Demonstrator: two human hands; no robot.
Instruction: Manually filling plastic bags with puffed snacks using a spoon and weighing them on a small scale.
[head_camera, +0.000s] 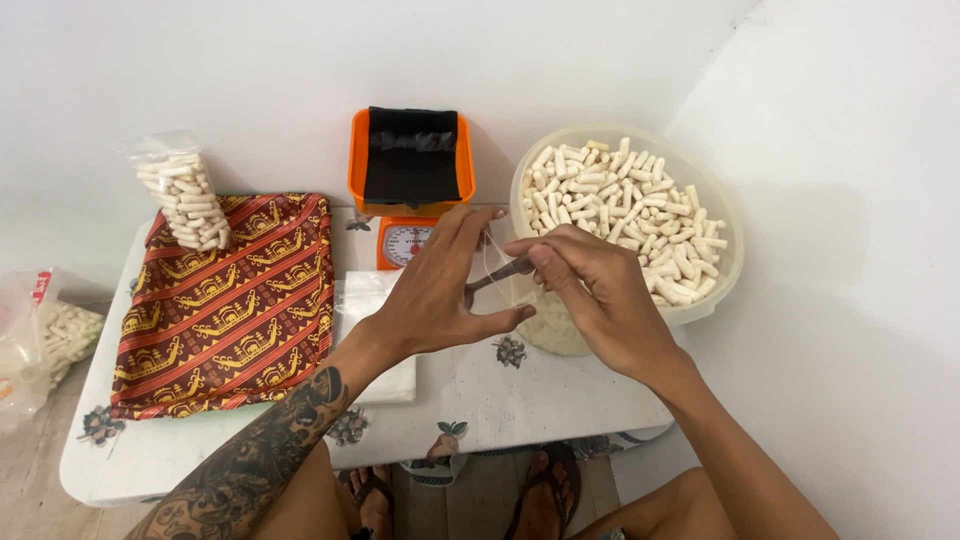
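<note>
My left hand hovers over the table's middle, fingers spread and thumb out in a C shape. My right hand faces it and pinches the thin, dark, twisted neck of a clear plastic bag filled with short white snack sticks. The neck stretches from my right fingertips into the gap of my left hand. A thin clear loop runs by my left fingertips. The bag rests on the table under both hands, mostly hidden by them.
A large clear bowl heaped with white sticks stands at right by the wall. An orange kitchen scale sits behind my hands. A red patterned cloth covers the table's left, with a filled bag on it. Flat empty bags lie beside it.
</note>
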